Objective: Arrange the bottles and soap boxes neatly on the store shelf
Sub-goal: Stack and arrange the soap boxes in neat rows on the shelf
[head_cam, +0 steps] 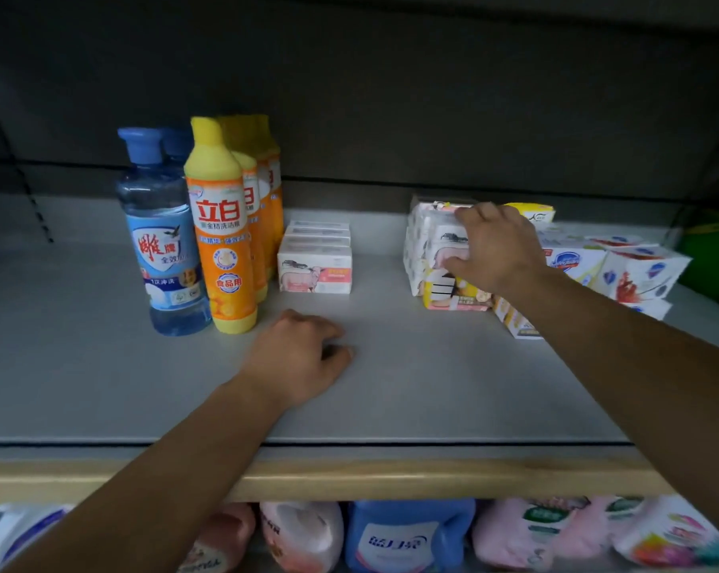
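My left hand (298, 357) rests knuckles-up on the smooth grey shelf (101, 366), fingers curled under and holding nothing. My right hand (496, 252), arm stretched forward, spreads its fingers over a jumbled heap of soap boxes (436, 241), thumb and fingertips curling round the top glossy cardboard box. At left stand clear blue plastic bottles (163, 237) and a row of tapering orange-and-yellow bottles (221, 229); just beside them, a tidy row of white soap boxes (315, 258). Crinkled white soap packs (622, 270) lie at right.
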Demonstrator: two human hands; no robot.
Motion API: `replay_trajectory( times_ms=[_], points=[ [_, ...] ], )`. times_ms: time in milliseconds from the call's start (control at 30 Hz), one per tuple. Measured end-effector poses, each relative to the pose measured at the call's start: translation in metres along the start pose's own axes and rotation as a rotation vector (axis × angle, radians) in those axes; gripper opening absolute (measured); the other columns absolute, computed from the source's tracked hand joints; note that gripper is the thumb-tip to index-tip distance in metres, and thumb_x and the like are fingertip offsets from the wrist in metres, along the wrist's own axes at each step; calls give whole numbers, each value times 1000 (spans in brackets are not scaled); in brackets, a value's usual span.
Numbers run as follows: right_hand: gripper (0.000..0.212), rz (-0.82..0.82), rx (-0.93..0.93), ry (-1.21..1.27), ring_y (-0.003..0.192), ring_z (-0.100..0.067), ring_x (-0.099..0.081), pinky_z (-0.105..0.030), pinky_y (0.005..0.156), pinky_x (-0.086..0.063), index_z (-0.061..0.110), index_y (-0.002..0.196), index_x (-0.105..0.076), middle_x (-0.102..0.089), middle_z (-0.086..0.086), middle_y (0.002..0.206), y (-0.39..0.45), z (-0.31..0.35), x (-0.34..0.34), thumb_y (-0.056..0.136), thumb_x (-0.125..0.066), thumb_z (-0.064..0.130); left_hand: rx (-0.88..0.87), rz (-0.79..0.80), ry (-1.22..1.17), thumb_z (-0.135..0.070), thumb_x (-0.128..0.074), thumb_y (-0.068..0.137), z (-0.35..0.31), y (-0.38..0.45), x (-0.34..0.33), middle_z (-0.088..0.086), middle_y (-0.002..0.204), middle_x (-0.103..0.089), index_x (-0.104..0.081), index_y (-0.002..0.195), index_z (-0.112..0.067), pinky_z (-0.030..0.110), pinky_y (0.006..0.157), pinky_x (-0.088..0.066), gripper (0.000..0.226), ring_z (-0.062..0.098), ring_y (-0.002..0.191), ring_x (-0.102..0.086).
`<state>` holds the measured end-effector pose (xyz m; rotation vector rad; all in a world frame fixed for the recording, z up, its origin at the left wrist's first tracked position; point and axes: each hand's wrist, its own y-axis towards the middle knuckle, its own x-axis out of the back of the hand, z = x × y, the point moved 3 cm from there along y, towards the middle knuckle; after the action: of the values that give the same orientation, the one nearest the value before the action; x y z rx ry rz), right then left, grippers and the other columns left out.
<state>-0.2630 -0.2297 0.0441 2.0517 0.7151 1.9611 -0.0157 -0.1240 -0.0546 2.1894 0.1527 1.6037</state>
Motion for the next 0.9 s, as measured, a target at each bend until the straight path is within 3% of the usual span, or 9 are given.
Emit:
replay_trajectory(
  times_ms=[67,233,300,433,600,733,833,900],
  points=[
    [74,30,-30,-55,127,-33,-39,-44,108,-30,17,141,-41,-46,-8,136,6,-2,-6,82,-65,56,5,2,3,-47,-51,87,0,0,0,-2,114,-70,-71,107,-23,33,90,-49,38,28,108,-58],
    [72,-87,0,-90,117,-31,-45,-44,109,-29,15,130,-50,-51,-9,123,4,0,-4,78,-69,60,43,23,-47,-48,-47,84,1,1,3,-4,118,-69,-70,114,-26,33,93,-48,44,26,112,-57],
    [72,-133,7,24,115,-31,-46,-46,109,-31,16,128,-54,-51,-8,120,-2,2,5,75,-71,62,54,37,-63,-46,-50,86,1,1,3,-3,120,-69,-69,117,-25,33,95,-47,42,25,114,-56],
    [70,-198,86,334,112,-27,-44,-44,93,-45,21,127,-59,-50,-3,117,-25,25,23,70,-77,57,86,37,-153,-43,-57,89,3,2,6,-1,122,-68,-60,129,-27,34,95,-48,44,23,117,-56],
    [62,-153,248,521,112,-25,-49,-31,97,-38,17,123,-63,-55,-3,116,-63,78,20,70,-83,42,98,-136,-418,-47,-68,83,6,1,20,-3,124,-66,-53,136,-23,31,96,-50,61,14,112,-62],
    [56,-111,341,566,113,-25,-51,-27,96,-37,16,126,-62,-56,-3,118,-79,111,7,74,-80,27,10,-169,-622,-32,-74,83,4,-3,25,-5,116,-69,-60,127,-17,38,92,-54,48,8,106,-64],
    [60,-120,277,671,120,-19,-50,-27,101,-39,19,131,-57,-54,2,126,-85,114,-2,76,-78,27,36,-158,-688,-22,-71,87,7,-2,27,-4,114,-70,-63,122,-14,38,92,-55,38,9,105,-66],
    [66,-155,210,736,124,-16,-46,-21,105,-34,20,134,-53,-50,4,132,-90,107,-10,73,-78,27,77,-167,-796,-20,-68,89,9,-2,27,-7,110,-71,-65,119,-15,32,90,-56,30,6,102,-67]
  ],
)
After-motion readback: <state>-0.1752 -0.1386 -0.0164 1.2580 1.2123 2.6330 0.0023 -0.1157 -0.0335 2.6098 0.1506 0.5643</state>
